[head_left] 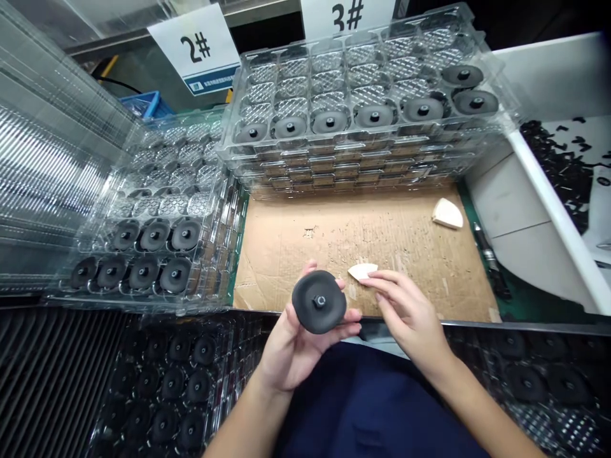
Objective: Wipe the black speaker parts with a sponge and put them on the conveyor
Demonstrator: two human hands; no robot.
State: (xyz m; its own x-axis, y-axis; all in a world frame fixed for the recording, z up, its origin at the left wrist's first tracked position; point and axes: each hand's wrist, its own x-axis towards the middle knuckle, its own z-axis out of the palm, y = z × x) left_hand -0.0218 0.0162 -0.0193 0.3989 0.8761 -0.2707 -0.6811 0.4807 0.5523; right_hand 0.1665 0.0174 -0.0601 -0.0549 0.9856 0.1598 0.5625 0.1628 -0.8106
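My left hand (291, 350) holds a round black rubber disc (319, 301) with a small centre hub, fingers curled around its rim, above the near edge of the cardboard sheet (410, 242). My right hand (405, 308) is beside it, fingertips pinching a small white wedge-shaped piece (363, 271) that rests on the cardboard. A second, larger white wedge (447, 214) lies at the cardboard's far right.
Stacked clear trays (367, 152) with a row of black discs stand behind the cardboard, under a "3#" sign. More clear trays (157, 248) with discs sit at left by a "2#" sign. Trays of discs (176, 381) lie below. A white bin (558, 210) holds black scraps at right.
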